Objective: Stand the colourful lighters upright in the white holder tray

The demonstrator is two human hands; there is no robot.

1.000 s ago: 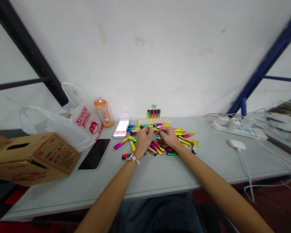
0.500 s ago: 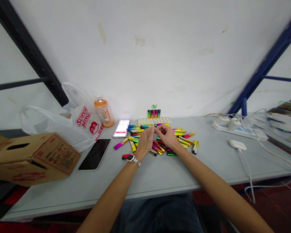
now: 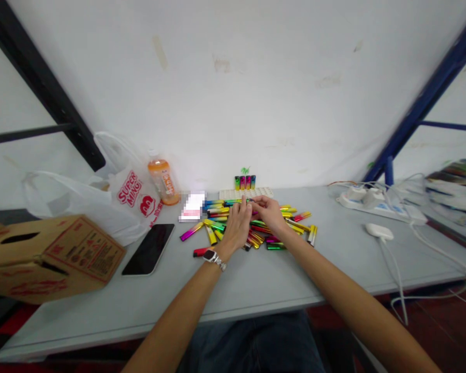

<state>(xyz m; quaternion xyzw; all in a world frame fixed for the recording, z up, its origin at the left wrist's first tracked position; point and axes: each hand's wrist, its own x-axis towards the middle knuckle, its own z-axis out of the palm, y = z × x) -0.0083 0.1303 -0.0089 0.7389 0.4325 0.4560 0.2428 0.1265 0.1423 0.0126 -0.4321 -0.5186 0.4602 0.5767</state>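
My left hand (image 3: 238, 224), with a silver watch on its wrist, is closed, thumb and fingers bent toward my right hand (image 3: 267, 212). Between the fingertips of both hands is a shiny lighter (image 3: 250, 200); only a small dark end shows and the fingers hide the rest. Beneath and around the hands lies a loose pile of metallic lighters (image 3: 256, 239) in yellow, green, red, purple and blue. Just behind the hands is a white rack with small holes (image 3: 264, 192). Several coloured lighters (image 3: 243, 183) stand upright in a row at its back edge.
To the left are a phone (image 3: 149, 249), a cardboard box (image 3: 73, 254), a white plastic bag (image 3: 130, 199), an orange drink bottle (image 3: 163, 181) and a blurred-out bright screen (image 3: 193, 206). A power strip (image 3: 384, 204) and a white charger (image 3: 379, 231) with cables lie right.
My left fingers have shifted and now stand more raised and apart at the tips. My right hand stays close beside them, with a dark lighter end now showing. The view has shifted slightly.
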